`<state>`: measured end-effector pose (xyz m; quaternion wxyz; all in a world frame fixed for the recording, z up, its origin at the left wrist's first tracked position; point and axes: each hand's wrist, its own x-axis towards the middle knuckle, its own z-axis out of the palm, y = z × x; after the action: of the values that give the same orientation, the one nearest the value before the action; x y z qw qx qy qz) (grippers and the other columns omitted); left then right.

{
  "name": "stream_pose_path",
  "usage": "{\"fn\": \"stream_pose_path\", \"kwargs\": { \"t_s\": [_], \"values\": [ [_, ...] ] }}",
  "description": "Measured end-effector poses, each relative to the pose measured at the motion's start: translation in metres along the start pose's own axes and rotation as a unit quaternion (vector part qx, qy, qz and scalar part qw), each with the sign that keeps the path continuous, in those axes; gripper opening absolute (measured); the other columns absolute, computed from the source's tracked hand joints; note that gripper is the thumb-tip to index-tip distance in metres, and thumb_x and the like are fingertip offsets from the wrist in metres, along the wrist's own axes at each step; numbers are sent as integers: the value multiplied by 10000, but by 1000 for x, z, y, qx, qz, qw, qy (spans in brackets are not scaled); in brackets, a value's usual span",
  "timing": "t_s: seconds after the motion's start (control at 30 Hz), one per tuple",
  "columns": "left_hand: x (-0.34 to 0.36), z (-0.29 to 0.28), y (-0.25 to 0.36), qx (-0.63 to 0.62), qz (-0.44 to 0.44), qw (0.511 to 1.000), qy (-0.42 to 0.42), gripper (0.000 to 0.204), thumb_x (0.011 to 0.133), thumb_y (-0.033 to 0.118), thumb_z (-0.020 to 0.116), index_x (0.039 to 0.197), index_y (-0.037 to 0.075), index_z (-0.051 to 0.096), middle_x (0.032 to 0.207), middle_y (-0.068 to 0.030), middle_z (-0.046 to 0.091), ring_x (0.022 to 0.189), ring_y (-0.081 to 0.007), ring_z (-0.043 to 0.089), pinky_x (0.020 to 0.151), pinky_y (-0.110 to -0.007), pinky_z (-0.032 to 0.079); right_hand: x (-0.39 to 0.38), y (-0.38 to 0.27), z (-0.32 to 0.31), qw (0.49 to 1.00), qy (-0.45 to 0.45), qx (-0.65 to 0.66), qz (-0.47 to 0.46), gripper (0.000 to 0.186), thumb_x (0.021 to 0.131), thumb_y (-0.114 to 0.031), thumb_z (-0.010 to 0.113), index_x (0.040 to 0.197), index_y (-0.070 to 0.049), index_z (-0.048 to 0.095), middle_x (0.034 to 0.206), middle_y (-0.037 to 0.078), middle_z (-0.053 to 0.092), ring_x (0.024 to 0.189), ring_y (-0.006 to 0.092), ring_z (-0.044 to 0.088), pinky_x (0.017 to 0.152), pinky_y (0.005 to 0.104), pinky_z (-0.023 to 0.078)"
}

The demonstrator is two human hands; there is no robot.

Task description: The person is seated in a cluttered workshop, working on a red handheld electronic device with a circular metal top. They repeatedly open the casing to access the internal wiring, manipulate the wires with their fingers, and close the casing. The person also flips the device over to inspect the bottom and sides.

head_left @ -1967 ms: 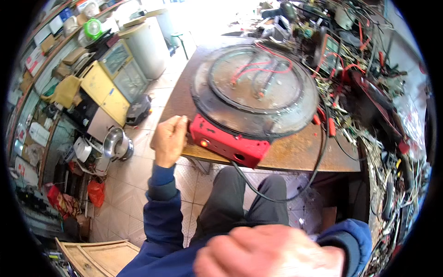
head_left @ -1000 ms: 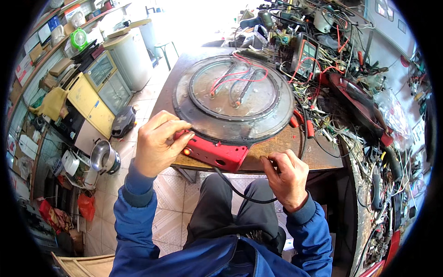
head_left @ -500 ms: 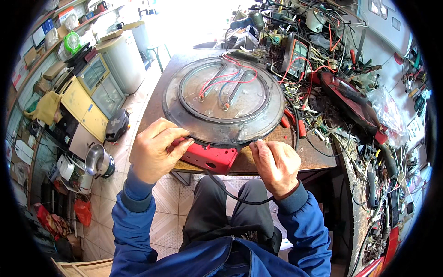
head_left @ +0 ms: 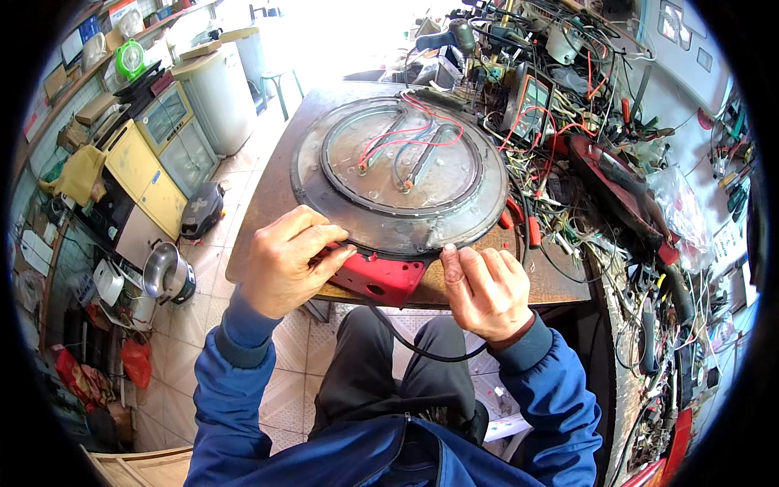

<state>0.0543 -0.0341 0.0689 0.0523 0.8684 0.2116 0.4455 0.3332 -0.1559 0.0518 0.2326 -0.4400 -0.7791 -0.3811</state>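
A round metal heating plate [head_left: 341, 213] lies on the wooden table, with ring-shaped heating tubes and red and blue wires on its upper face. A red plastic housing [head_left: 389, 280] with holes sticks out at its near edge. My left hand [head_left: 292, 260] is closed in a pinch on the plate's rim, beside the left end of the housing. My right hand [head_left: 487, 288] pinches the near right rim, thumb on top; whether a thin black edge strip lies between its fingers I cannot tell. A black power cord [head_left: 406, 339] loops down from the housing and passes behind my right wrist.
The wooden table [head_left: 268, 191] carries red-handled pliers [head_left: 532, 231] right of the plate. Tangled wires, a multimeter [head_left: 531, 109] and a red round pan lid [head_left: 613, 191] crowd the right side. A steel pot [head_left: 166, 272] stands on the floor at left, near a yellow cabinet [head_left: 146, 174].
The whole scene has shifted slightly as my head moved. Both hands stay at the plate's near rim; my right thumb now lies more over the edge.
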Motion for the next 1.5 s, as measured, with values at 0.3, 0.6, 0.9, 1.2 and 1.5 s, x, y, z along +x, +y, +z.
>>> {"fn": "stream_pose_path", "kwargs": {
  "t_s": [0.3,0.6,0.9,1.2,1.5],
  "values": [
    [3,1,5,42,27,999,-2,171,784,71,921,881,46,782,821,-88,751,739,-253,747,648,-349,598,1,1,0,1000,-21,14,9,376,829,-37,771,1187,63,712,946,100,670,728,210,633,609,362,474],
    [0,3,8,66,22,997,-20,186,811,173,903,897,79,767,831,-63,719,745,-278,729,654,-404,589,12,2,0,1000,5,-13,-20,324,802,-86,756,1087,68,747,860,82,602,734,219,602,620,357,462],
    [2,3,2,110,59,991,46,299,779,97,915,1025,54,751,885,-72,712,756,-261,720,657,-380,594,19,8,2,998,61,-5,-8,334,803,49,800,1126,49,713,855,78,648,657,211,623,565,356,458],
    [19,3,-6,146,168,973,59,264,728,69,887,962,65,766,941,-43,682,819,-220,688,667,-344,587,19,11,5,996,77,-38,-9,340,767,-61,748,1087,51,740,899,96,667,711,207,623,603,341,467],
    [34,-4,-8,133,183,972,65,309,682,26,903,959,44,767,927,-65,695,796,-248,681,660,-375,573,30,11,-2,993,106,-16,49,369,770,90,809,1121,18,721,878,95,685,700,247,674,627,375,546]
  ]
}}
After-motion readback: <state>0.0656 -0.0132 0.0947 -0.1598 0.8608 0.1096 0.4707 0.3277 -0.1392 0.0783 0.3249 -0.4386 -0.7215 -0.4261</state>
